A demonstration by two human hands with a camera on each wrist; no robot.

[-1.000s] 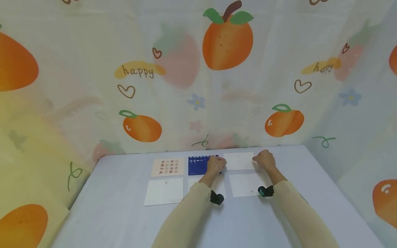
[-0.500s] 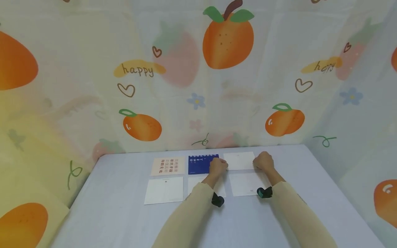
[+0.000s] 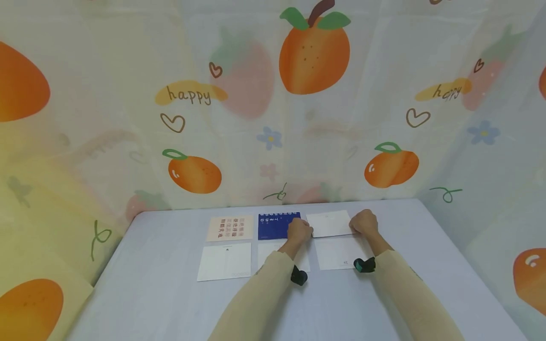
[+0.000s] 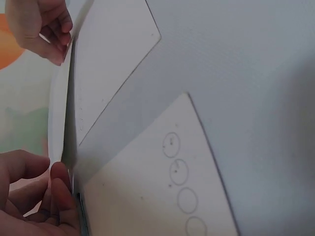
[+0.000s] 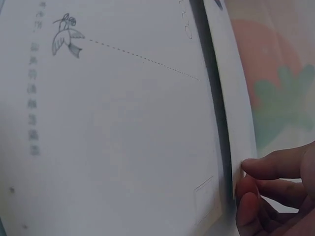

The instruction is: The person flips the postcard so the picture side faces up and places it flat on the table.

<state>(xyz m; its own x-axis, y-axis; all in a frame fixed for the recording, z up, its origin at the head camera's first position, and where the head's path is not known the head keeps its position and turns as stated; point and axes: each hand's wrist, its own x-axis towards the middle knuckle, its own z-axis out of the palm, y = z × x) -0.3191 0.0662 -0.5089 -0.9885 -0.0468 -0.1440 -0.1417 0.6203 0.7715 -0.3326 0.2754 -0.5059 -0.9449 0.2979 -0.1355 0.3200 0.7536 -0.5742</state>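
Observation:
Both hands hold one white postcard (image 3: 330, 223) at the back right of the table, its near edge tipped up slightly. My left hand (image 3: 299, 231) pinches its near left corner, overlapping the blue card (image 3: 275, 228) in the head view. At the opposite side, the right hand (image 3: 364, 222) grips the near right corner between thumb and fingers; the right wrist view shows this pinch at the card's edge. Just in front lies another white postcard (image 3: 337, 253), printed with a small bird and a dotted line (image 5: 142, 61). A further white card (image 3: 266, 248) is partly hidden by the left forearm.
Left of the blue card lies a cream card (image 3: 230, 228) with red and dark characters, and a white card (image 3: 224, 262) in front of it. The cards form two rows on a white-covered table (image 3: 170, 303). A fruit-patterned curtain (image 3: 273, 156) hangs behind.
The near edge of the white postcard has lifted a little off the table. The left hand shifted slightly right to its corner; the right hand's fingers have closed in on the other corner.

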